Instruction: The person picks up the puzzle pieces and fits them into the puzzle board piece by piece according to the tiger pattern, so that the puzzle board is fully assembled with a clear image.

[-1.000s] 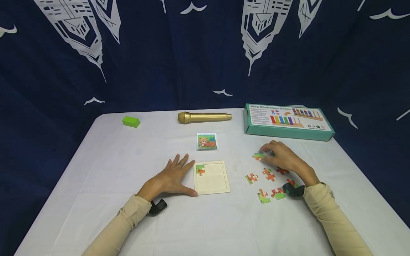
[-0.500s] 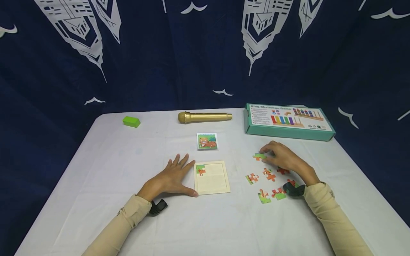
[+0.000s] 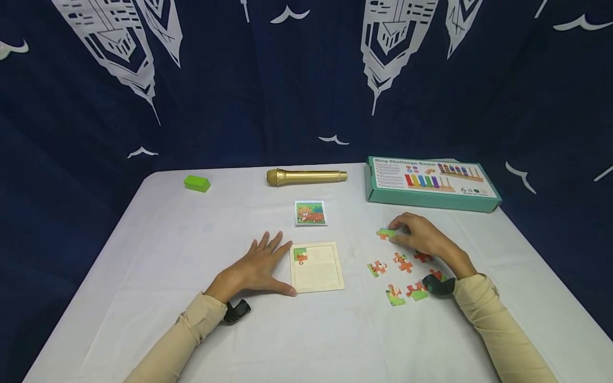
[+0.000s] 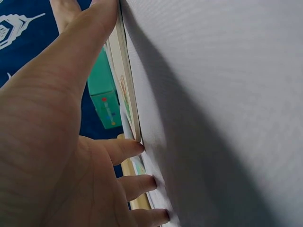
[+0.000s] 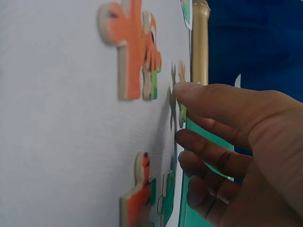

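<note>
My left hand (image 3: 256,268) lies spread at the left side of a square wooden puzzle tray (image 3: 318,274), thumb and index fingertip at its edge. One green and orange piece (image 3: 300,255) sits in the tray's upper left corner. To the right, my right hand (image 3: 421,234) pinches a green and orange puzzle piece (image 3: 384,233) between thumb and fingers. In the right wrist view that piece (image 5: 182,116) stands off the cloth, its shadow beside it. Several loose puzzle pieces (image 3: 403,262) lie below this hand, partly hidden by the wrist.
A small tiger picture card (image 3: 310,213) lies behind the tray. Farther back are a gold microphone (image 3: 306,177), a green block (image 3: 197,183) at left and a teal game box (image 3: 431,199) at right. A dark blue curtain (image 3: 287,96) hangs behind the white table (image 3: 306,340).
The piece at my right fingertips has shifted slightly left and is now held. Both hands otherwise stay in place.
</note>
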Available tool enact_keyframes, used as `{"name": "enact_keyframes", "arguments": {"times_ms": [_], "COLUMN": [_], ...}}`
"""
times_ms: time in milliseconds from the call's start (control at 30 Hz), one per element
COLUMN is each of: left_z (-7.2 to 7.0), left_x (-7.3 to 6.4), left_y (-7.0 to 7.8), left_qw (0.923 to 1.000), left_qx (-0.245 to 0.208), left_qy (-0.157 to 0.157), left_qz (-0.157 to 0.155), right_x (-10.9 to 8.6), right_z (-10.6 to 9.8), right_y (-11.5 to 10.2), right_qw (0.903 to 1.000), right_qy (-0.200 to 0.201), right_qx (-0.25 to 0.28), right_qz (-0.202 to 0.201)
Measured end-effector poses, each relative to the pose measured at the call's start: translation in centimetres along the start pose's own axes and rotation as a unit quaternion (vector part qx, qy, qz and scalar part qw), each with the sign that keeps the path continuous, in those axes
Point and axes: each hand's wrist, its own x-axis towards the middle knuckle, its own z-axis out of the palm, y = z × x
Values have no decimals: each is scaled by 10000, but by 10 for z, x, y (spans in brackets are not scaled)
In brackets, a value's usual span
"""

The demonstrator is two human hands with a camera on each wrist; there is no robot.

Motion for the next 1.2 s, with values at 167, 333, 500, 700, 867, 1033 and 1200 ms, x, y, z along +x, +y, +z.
{"name": "enact_keyframes", "arguments": {"times_ms": [167, 333, 500, 700, 867, 1033, 1200], "left_z": [0, 0, 1, 1, 1, 1, 1], "left_x": [-1, -1, 0, -1, 0, 0, -1], "left_y": [0, 0, 0, -1, -1, -1, 0], "left_qw": [10000, 10000, 10000, 9999, 10000, 10000, 10000], "left_qx": [-2, 34, -50, -105, -65, -30, -18], "left_qy": [10, 24, 54, 32, 29, 35, 33], "left_qz": [22, 19, 27, 34, 43, 32, 14], "right_x": [0, 2, 3, 5, 6, 7, 9], "right_z": [-1, -2, -1, 2, 4, 5, 7], "right_y": [-2, -3, -4, -7, -13, -17, -23], "right_qw": [9999, 9990, 9982, 9974, 9963, 9953, 9942], "right_qy": [114, 315, 465, 546, 596, 614, 609], "right_qx": [108, 261, 330, 392, 503, 602, 709], "right_qz": [-61, -155, -172, -245, -350, -440, -541]}}
